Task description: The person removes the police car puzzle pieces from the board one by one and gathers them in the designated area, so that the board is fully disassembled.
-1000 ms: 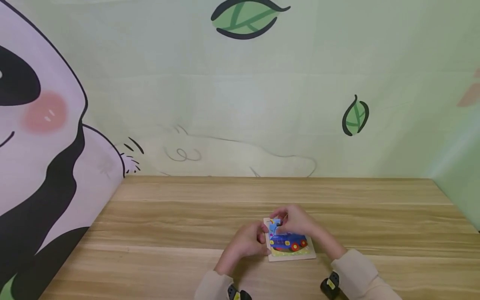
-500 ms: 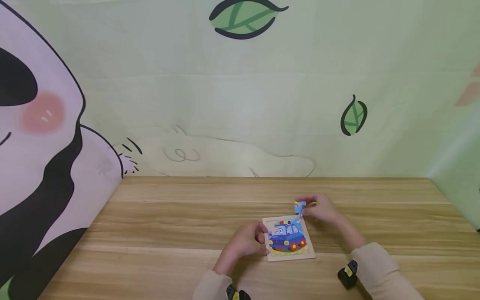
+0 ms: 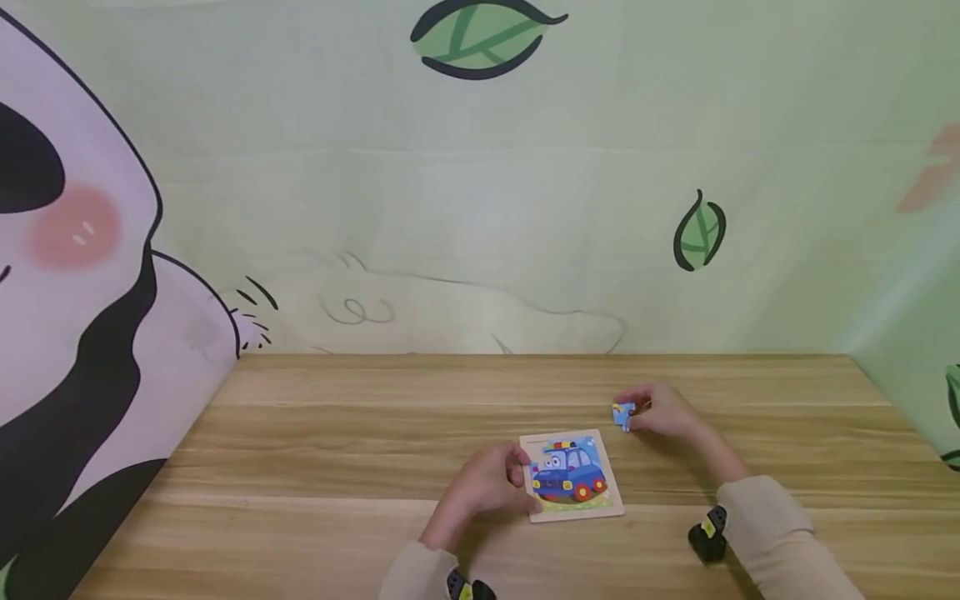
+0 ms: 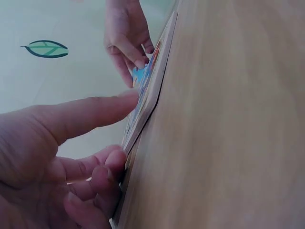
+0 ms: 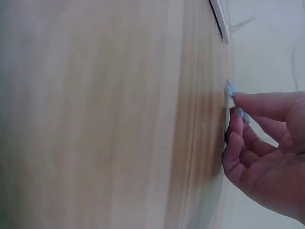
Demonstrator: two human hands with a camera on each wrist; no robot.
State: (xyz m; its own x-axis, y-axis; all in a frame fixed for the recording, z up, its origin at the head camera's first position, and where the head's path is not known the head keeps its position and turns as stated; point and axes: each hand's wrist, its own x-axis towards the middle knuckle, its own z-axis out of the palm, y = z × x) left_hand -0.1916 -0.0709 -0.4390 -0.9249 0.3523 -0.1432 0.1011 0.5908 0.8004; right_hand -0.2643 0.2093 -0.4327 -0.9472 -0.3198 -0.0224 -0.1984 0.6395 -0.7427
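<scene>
Square wooden-framed blue-car puzzle [image 3: 573, 478], far left corner bare — light-blue piece [image 3: 622, 414] pinched in right hand [image 3: 663, 412] near far right corner

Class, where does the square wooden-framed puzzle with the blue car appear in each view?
Head: the puzzle lies below and right of centre.
Left wrist: nearly edge-on, from top centre toward bottom left.
Right wrist: only part of it, top edge, right of centre.
Shared landmark: the pale brown wood-grained tabletop.

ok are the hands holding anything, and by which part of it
The right hand pinches the blue puzzle piece by its right edge; the left hand holds the puzzle board by its left edge.
</scene>
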